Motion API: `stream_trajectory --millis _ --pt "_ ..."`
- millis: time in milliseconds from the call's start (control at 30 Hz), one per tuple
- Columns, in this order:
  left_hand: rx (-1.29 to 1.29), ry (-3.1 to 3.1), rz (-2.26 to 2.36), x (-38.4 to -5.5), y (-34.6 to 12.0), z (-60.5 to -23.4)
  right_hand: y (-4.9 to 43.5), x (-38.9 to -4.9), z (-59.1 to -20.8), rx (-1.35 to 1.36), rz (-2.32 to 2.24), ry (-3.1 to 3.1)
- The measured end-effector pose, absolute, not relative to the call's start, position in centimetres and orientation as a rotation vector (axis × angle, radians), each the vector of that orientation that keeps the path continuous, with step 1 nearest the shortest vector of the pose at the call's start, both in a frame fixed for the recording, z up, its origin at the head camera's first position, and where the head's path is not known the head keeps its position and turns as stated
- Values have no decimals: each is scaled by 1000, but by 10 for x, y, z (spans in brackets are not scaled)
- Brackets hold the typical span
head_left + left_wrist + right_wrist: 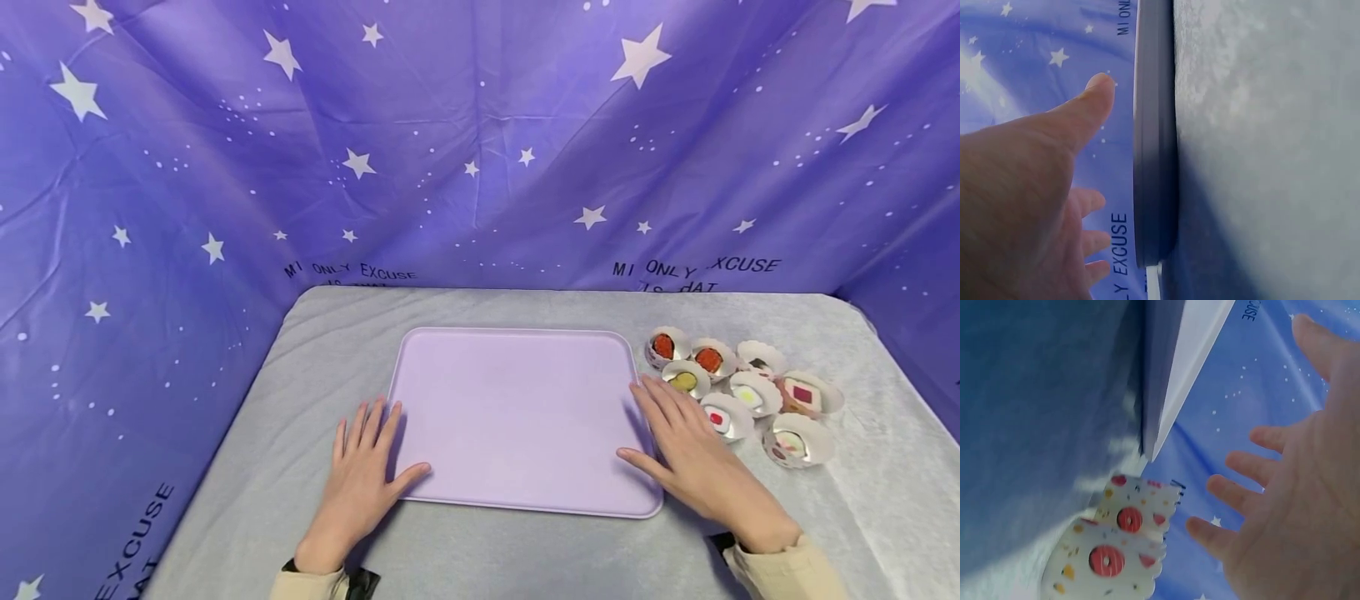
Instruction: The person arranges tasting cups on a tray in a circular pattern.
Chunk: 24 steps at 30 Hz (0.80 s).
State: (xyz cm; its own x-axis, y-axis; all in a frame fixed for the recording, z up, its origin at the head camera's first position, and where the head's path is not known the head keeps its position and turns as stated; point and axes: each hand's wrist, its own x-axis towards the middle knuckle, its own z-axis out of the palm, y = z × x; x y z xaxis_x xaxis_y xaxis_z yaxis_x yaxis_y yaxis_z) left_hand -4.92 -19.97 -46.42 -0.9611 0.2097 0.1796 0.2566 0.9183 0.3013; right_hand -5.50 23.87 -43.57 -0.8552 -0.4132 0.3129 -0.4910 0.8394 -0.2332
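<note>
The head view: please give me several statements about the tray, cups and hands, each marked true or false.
1. The purple tray lies on the grey cloth. True.
2. The paper cups sit right of the tray. True.
3. Two cups are inside the tray. False: all are on the cloth.
4. The left hand and right hand have fingers extended. True.
5. The left hand is nearer the cups. False: the right hand is nearer.
6. The tray is round. False: it is rectangular.
</note>
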Motion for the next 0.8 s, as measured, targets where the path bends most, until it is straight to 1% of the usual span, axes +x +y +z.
stream_trajectory --millis 300,533,800 --pt "-303 -2979 -508 -43 -215 -469 256 -51 -432 632 458 -2812" --pt "-281 -3035 -686 -40 -219 -469 273 -53 -424 609 459 -2800" --pt "-306 -3058 -757 -40 -221 -472 297 -52 -416 502 523 -2853"
